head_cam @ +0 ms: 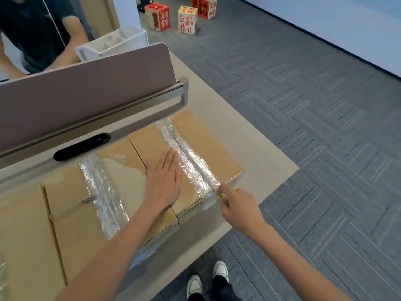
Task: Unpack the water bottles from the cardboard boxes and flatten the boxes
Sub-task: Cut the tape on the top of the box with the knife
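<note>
Three closed cardboard boxes stand side by side on the desk. The right box has a wide strip of clear tape along its top seam. My left hand lies flat with straight fingers on that box's left flap. My right hand grips a small yellow-tipped cutter at the near end of the taped seam, index finger stretched along it. The middle box carries its own clear tape and a torn patch. The left box is partly out of frame. No bottles are visible.
A mauve partition panel with a metal rail runs along the desk's far side, a black oblong device at its foot. Another person stands behind it by a white rack. Red and cream printed boxes sit on the grey carpet.
</note>
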